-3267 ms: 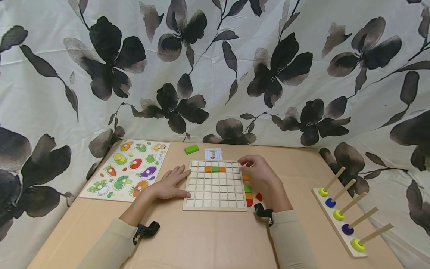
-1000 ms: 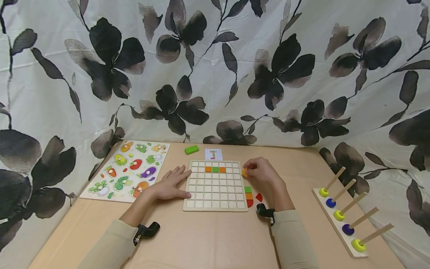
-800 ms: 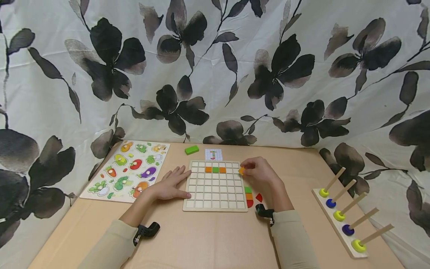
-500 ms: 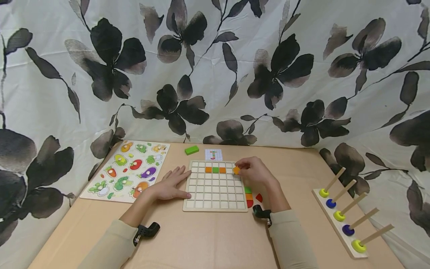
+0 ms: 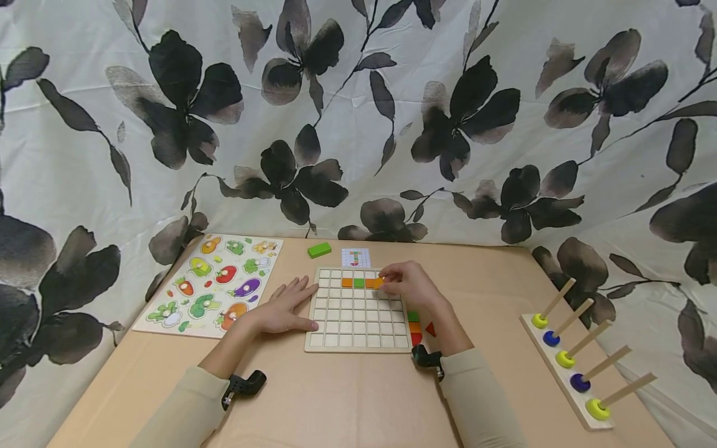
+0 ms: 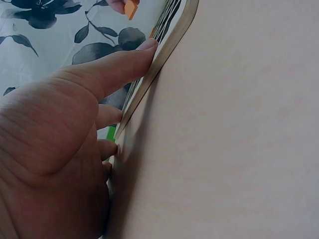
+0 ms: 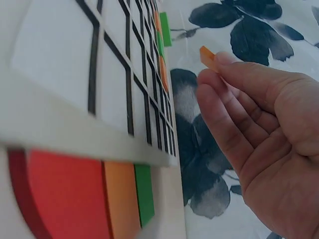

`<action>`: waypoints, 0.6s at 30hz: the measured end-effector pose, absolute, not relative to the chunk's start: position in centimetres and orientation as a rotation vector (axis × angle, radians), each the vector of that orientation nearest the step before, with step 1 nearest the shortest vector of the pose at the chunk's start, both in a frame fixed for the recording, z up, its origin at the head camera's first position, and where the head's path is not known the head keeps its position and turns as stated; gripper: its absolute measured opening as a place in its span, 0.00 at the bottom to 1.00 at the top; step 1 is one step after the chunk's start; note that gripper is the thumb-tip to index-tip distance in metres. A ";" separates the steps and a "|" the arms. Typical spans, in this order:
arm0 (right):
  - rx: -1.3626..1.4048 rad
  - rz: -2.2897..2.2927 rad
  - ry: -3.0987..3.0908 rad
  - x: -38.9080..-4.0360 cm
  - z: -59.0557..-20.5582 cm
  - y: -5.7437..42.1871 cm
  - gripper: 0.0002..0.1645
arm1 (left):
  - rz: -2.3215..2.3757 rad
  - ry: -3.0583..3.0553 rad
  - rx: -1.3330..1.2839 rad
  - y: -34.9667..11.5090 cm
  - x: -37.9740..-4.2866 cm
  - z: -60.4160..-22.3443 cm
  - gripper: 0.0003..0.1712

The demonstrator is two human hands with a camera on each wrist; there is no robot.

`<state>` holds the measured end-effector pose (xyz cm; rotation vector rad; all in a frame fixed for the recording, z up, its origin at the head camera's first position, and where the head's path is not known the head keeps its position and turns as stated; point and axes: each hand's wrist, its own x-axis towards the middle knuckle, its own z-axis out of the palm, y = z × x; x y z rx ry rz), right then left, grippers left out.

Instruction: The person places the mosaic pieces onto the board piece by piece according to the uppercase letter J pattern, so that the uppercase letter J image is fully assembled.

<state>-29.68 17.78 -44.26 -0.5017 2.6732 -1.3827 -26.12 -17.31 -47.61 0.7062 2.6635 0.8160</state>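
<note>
A pale wooden grid board [image 5: 358, 320] lies mid-table. Near its top, an orange tile [image 5: 347, 283], a green tile [image 5: 359, 283] and another orange tile sit in one row. My left hand [image 5: 285, 308] rests at the board's left edge, fingers spread; in the left wrist view the thumb [image 6: 124, 64] touches the rim. Over the board's upper right, my right hand [image 5: 414, 287] pinches an orange piece [image 7: 207, 58] between thumb and fingers, just right of that row and above the surface. Its pointed end shows in the right wrist view; the fingers hide the rest.
Beside the board's right edge lie a green piece [image 5: 413, 316], an orange piece [image 5: 414, 326] and red pieces [image 5: 416, 338]. A pattern card [image 5: 363, 257] and green block [image 5: 319, 249] sit behind. A vegetable picture board [image 5: 215, 280] is left, a peg stand [image 5: 571, 379] right.
My right hand picked up the orange piece from beside the board and carried it left over the grid to the tile row. The left hand stayed at the board's edge.
</note>
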 end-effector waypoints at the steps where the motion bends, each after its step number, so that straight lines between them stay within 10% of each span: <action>1: -0.510 -1.390 2.669 -29.6 -44.2 17.6 0.16 | 0.817 2.664 0.707 -17.3 -26.1 -47.6 0.58; 18: -0.691 -1.317 2.731 -30.1 -44.5 15.5 0.14 | 0.831 2.658 0.675 -17.0 -26.2 -47.3 0.58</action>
